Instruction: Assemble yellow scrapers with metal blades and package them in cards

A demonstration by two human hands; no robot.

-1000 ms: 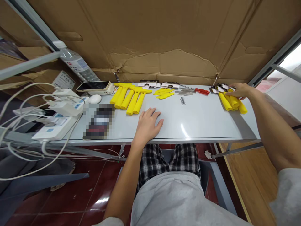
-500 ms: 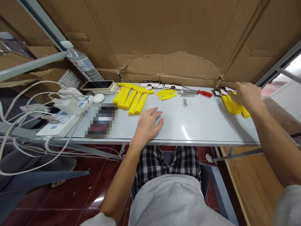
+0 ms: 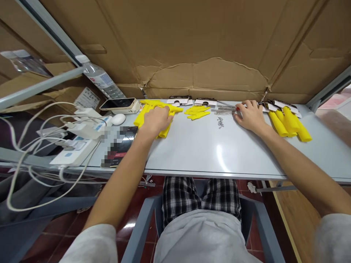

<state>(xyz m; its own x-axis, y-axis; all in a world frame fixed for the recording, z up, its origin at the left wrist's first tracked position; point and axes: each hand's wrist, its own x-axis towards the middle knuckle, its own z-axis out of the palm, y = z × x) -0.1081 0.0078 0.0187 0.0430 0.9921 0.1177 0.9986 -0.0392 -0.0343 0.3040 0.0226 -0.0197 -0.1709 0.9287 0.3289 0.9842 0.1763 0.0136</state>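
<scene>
My left hand is on the row of yellow T-shaped plastic handles at the left back, its fingers curled over one of them and partly hidden. Further right, my right hand lies over a screwdriver with fingers apart; a bit of its red handle shows by the fingertips. Close to that hand are thin metal blades and a small pile of dark screws. Flat yellow plastic strips lie between my hands.
Carded yellow handles lie at the right. Cards stand along the cardboard wall. At left are a power strip with tangled cables, a phone, a white oval object, a blurred-out dark item and a bottle.
My left hand has moved from the table's front up to the yellow handles. My right hand has left the carded handles on the right and come left to the screwdriver.
</scene>
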